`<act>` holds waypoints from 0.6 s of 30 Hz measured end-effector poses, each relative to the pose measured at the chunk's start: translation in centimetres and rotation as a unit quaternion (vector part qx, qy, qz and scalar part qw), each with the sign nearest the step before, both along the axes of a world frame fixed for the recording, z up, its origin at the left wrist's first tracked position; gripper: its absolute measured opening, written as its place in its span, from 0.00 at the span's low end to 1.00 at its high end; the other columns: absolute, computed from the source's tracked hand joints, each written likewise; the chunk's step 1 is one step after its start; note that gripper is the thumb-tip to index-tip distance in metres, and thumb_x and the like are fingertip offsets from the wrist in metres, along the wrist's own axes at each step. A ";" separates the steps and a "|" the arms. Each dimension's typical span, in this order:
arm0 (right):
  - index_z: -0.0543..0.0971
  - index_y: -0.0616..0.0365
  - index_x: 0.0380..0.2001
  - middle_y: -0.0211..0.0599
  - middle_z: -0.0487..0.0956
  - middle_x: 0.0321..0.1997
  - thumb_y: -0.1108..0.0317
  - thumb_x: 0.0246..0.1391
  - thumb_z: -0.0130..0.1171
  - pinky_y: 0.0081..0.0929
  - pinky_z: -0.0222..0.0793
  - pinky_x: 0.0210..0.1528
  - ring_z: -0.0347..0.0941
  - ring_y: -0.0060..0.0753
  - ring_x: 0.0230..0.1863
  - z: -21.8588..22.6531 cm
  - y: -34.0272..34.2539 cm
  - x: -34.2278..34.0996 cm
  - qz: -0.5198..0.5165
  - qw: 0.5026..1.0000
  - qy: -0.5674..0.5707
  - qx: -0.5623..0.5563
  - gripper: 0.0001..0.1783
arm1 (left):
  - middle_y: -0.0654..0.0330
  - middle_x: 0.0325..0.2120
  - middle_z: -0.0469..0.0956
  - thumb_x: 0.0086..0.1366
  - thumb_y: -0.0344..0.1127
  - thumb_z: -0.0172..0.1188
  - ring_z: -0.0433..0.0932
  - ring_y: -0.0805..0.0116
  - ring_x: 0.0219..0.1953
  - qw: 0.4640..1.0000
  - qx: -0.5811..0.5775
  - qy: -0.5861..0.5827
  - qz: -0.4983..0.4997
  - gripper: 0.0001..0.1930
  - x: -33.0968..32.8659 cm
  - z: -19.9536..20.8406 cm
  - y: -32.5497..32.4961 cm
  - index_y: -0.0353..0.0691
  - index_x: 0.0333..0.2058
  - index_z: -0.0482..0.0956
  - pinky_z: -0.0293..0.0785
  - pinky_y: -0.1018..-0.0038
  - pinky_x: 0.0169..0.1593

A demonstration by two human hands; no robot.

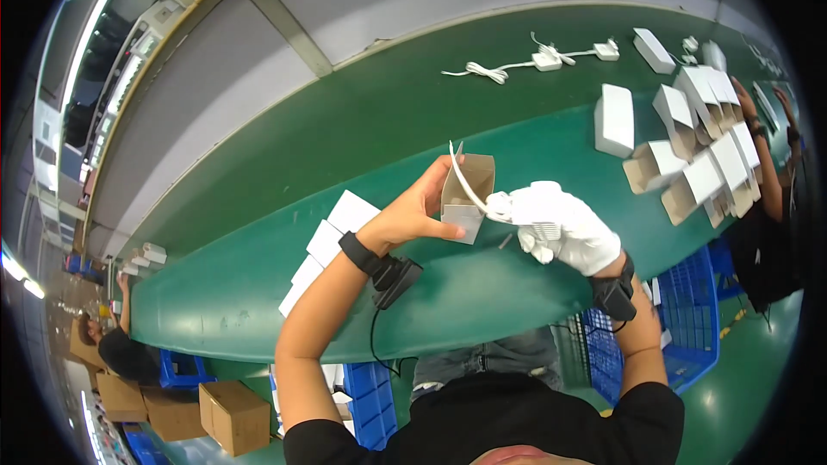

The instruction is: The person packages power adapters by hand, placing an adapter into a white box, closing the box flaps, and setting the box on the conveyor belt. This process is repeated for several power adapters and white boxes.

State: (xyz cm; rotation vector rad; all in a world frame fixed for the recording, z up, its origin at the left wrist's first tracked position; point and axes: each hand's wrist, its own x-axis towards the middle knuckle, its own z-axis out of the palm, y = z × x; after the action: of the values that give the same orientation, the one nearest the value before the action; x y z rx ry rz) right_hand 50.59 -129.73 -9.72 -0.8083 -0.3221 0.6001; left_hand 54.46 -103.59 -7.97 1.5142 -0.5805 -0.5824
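Observation:
My bare left hand (409, 213) is wrapped round a small carton (465, 217), white outside and brown inside, with its open end up. Just right of it, my white-gloved right hand (573, 228) grips a white power adapter (543, 226), partly covered by the fingers. From the adapter a white cable (466, 188) arches left across the carton's opening. Whether any of the cable is inside the carton, I cannot tell. A small pale strip (506, 241) lies on the green table below the carton. Black bands with small devices sit on both wrists.
White cartons (326, 243) lie beside my left forearm. More adapters with cables (547, 58) rest at the back. Several open cartons (689, 181) and a white box (614, 120) stand at the right, near another person's arm (767, 146). Blue crates (693, 319) are below the table edge.

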 end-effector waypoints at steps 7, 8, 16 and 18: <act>0.75 0.62 0.45 0.39 0.78 0.38 0.61 0.48 0.61 0.25 0.72 0.32 0.75 0.33 0.32 1.9 -4.2 0.1 -0.080 0.880 -0.287 -0.370 0.22 | 0.60 0.57 0.62 0.42 0.29 0.73 0.61 0.67 0.60 0.997 -0.032 -0.041 -0.050 0.46 -1.9 -5.1 -5.5 0.43 0.60 0.56 0.54 0.69 0.63; 0.76 0.62 0.43 0.41 0.79 0.38 0.60 0.48 0.61 0.27 0.72 0.34 0.76 0.36 0.32 2.2 -3.8 -0.1 -0.099 0.840 -0.342 -0.410 0.21 | 0.60 0.57 0.63 0.42 0.29 0.73 0.61 0.67 0.60 0.996 -0.016 -0.076 -0.030 0.45 -2.0 -5.8 -6.1 0.42 0.59 0.58 0.54 0.69 0.63; 0.78 0.57 0.42 0.47 0.79 0.37 0.63 0.43 0.61 0.33 0.73 0.39 0.77 0.45 0.38 1.7 -2.4 0.7 -0.030 0.583 -0.423 -0.693 0.20 | 0.60 0.53 0.67 0.41 0.33 0.75 0.64 0.66 0.58 0.983 0.061 -0.174 0.021 0.44 -1.6 -7.0 -8.8 0.41 0.58 0.61 0.58 0.69 0.61; 0.78 0.57 0.42 0.47 0.79 0.37 0.63 0.43 0.61 0.33 0.73 0.39 0.77 0.46 0.38 2.7 -2.8 0.6 -0.022 0.619 -0.399 -0.676 0.20 | 0.60 0.51 0.68 0.40 0.34 0.75 0.65 0.66 0.57 0.990 0.021 -0.138 0.025 0.44 -1.3 -7.1 -9.0 0.42 0.58 0.61 0.58 0.70 0.60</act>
State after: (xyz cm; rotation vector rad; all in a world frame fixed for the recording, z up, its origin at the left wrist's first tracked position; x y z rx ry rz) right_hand 51.22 -132.54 -7.06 -2.6026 -0.6561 0.2995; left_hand 53.16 -112.54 -15.07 1.6570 -0.7434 -0.3486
